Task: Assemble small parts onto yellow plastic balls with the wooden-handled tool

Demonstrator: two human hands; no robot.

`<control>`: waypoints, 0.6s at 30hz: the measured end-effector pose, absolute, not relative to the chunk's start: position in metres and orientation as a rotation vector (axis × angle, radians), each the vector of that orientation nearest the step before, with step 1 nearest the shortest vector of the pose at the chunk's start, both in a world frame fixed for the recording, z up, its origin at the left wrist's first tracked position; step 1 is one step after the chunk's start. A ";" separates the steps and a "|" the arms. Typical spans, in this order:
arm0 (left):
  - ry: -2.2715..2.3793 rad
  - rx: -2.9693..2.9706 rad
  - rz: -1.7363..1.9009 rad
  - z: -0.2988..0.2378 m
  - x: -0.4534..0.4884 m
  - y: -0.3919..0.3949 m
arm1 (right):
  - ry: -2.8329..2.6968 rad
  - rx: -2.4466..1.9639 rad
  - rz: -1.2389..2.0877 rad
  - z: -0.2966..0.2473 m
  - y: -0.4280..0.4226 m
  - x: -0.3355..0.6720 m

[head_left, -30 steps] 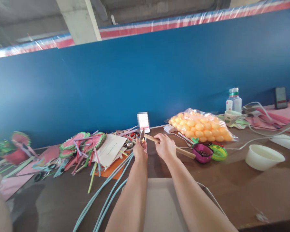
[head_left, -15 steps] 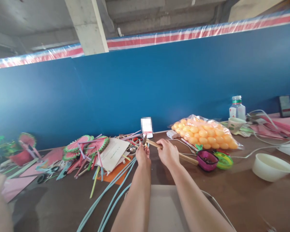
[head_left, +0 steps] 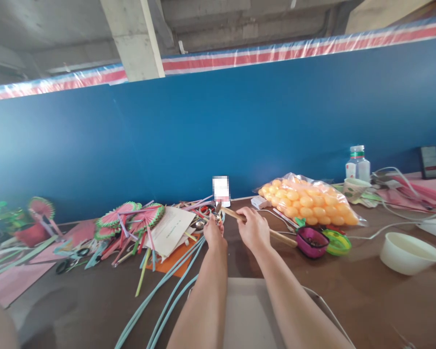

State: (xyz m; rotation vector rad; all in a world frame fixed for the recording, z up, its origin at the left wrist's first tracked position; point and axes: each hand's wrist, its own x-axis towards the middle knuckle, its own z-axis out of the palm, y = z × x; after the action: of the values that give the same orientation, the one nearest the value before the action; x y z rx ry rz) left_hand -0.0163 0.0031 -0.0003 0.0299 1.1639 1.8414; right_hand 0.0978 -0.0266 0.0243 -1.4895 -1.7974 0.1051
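My right hand [head_left: 253,230] is closed around a wooden handle [head_left: 281,237] that runs from near the left hand toward a magenta dish. A dark metal head [head_left: 218,208] sits at the handle's far end, right above my left hand [head_left: 213,233]. That left hand is pinched shut on a small object I cannot make out, held against the tool's head. Both forearms reach out over a brown table [head_left: 349,300].
Left of the hands lie pink and green paper fans [head_left: 131,216], coloured straws, white paper [head_left: 169,229], scissors [head_left: 67,264] and light blue tubes [head_left: 167,291]. To the right are a magenta dish [head_left: 310,241], a bag of orange balls [head_left: 307,199], a white bowl [head_left: 409,252], a bottle [head_left: 356,164] and cables.
The camera tilted up slightly, so everything sits lower in view. Both hands stay together around the tool with little change in grip.
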 end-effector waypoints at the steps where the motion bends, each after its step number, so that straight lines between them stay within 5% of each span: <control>1: 1.171 0.036 1.839 -0.001 -0.016 0.003 | -1.802 -1.500 0.114 0.024 -0.027 0.098; 18: 1.267 0.031 1.875 -0.007 -0.018 0.007 | -1.793 -1.756 0.318 0.019 -0.018 0.104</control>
State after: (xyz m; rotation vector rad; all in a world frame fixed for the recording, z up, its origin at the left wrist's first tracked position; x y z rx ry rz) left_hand -0.0185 0.0074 -0.0072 0.0307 1.2665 1.8746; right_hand 0.1044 -0.0185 0.0186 -1.7556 -1.7933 0.3184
